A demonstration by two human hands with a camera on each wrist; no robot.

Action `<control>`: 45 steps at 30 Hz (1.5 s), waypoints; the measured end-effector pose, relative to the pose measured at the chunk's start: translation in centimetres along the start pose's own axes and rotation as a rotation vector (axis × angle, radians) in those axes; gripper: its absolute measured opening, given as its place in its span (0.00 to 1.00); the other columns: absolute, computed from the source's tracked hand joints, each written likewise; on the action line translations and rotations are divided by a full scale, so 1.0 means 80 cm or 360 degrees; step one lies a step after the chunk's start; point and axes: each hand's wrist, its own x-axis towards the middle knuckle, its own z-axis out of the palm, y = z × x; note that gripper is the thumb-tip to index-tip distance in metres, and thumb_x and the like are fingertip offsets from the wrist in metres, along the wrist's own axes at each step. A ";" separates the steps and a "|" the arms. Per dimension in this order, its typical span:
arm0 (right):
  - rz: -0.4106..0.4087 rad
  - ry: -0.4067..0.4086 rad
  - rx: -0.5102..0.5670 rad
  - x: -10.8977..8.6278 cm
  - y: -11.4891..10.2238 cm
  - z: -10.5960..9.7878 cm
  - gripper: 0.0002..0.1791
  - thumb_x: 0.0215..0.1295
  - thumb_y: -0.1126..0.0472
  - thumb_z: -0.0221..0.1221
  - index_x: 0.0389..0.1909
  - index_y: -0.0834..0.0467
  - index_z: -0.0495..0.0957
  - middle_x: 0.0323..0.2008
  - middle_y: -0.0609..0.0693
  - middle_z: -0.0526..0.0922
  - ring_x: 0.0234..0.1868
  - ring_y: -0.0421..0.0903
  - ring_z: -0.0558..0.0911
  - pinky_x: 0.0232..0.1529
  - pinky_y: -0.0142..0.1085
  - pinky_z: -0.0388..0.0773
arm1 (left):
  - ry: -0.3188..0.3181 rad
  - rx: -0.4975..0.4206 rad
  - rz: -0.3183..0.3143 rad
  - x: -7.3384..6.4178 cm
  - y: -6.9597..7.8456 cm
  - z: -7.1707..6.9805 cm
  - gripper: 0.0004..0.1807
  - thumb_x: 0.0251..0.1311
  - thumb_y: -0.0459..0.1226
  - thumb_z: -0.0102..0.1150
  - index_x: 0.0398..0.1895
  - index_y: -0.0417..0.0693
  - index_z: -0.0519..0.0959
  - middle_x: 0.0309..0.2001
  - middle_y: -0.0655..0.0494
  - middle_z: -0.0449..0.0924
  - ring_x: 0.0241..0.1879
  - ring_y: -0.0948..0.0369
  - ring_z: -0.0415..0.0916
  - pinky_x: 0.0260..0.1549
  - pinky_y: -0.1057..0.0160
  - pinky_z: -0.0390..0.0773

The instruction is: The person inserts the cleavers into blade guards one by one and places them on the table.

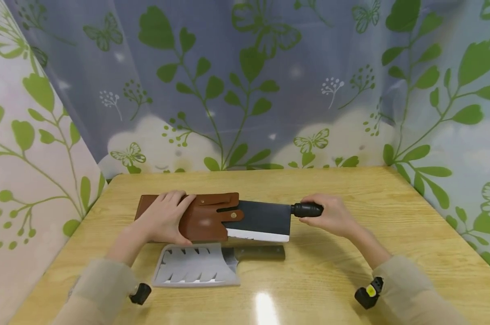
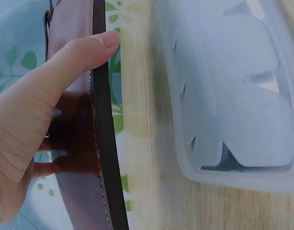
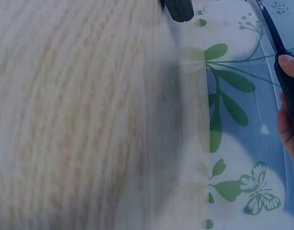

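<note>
A cleaver (image 1: 265,217) with a dark blade and a bright cutting edge sits partly inside a brown leather sheath (image 1: 206,222). My left hand (image 1: 164,219) grips the sheath, its thumb along the stitched near edge in the left wrist view. The black handle (image 1: 307,209) is held in my right hand (image 1: 331,215), thumb and fingers wrapped round it. A snapped strap (image 1: 233,215) lies across the sheath's mouth, and the blade's far end is hidden in the leather. Just nearer, a second cleaver with a dark handle (image 1: 261,253) wears a translucent plastic guard (image 1: 196,266).
Both knives are over a light wooden table (image 1: 310,289). A curtain (image 1: 249,90) with green leaves and butterflies hangs behind the table's back edge, and similar cloth flanks both sides. Each sleeve cuff carries a small black device (image 1: 367,295).
</note>
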 end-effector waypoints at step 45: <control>0.0146 0.0002 0.0111 0.007 -0.032 0.034 0.24 0.46 0.56 0.71 0.46 0.59 0.81 0.44 0.53 0.83 0.41 0.49 0.82 0.35 0.37 0.77 | 0.0175 0.0034 0.0179 0.024 0.067 0.003 0.61 0.29 0.72 0.60 0.67 0.45 0.61 0.56 0.44 0.66 0.55 0.49 0.65 0.50 0.45 0.65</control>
